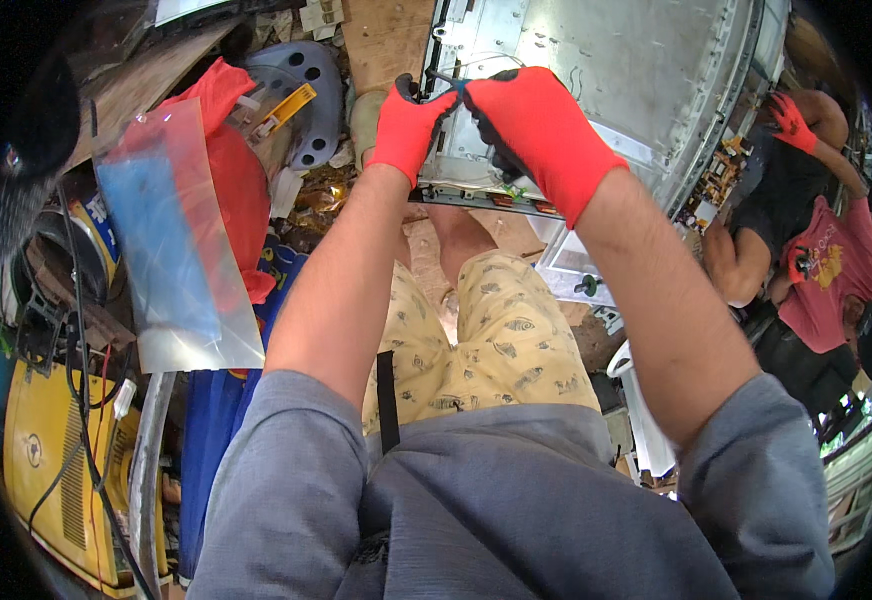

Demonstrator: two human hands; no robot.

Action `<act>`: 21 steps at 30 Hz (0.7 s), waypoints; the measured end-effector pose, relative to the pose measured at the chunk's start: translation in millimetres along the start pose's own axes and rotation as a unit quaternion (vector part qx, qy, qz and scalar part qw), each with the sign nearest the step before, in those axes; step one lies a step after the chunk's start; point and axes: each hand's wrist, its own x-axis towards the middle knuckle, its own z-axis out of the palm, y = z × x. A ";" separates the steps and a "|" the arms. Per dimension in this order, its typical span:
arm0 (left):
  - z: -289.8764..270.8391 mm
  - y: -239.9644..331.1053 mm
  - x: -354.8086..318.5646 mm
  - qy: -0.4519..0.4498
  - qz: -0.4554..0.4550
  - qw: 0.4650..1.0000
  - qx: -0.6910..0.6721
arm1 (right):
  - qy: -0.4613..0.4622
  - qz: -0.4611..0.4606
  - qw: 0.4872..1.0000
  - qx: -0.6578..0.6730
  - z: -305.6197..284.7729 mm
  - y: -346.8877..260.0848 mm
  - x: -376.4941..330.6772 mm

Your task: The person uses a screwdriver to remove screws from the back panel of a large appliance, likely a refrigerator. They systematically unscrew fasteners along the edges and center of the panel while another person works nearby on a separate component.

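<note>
Gripping perhaps a dark cable (443, 77), left hand (406, 128) and right hand (536, 120) have closed fingers (486, 125); a pink shirt (860, 240) bears lettering (827, 262).

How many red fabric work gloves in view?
4: wearer's left glove, wearer's right glove, both top centre; co-worker's upper glove, co-worker's lower glove, far right. Others may be hidden.

The left hand (402, 132) and the right hand (534, 125) are wearing red gloves (568, 145) with black coating (499, 152) palm-side; a grey-blue shirt (526, 510) is showing sleeves (286, 440) ending near the elbows, and a black strap (387, 400) is hanging over pale yellow, dark-printed shorts (521, 340).
</note>
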 end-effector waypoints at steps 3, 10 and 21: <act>2.0 17.7 -0.4 -0.093 -0.040 0.993 -0.067 | -0.097 -0.023 0.988 0.120 -4.1 26.0 31.1; -0.5 -11.6 -0.1 -0.123 -0.020 0.979 -0.163 | -0.181 -0.022 0.978 0.102 -10.8 10.2 57.8; -14.1 -67.1 1.3 -0.153 -0.030 0.952 -0.264 | -0.115 0.105 0.986 0.057 0.9 -21.0 40.8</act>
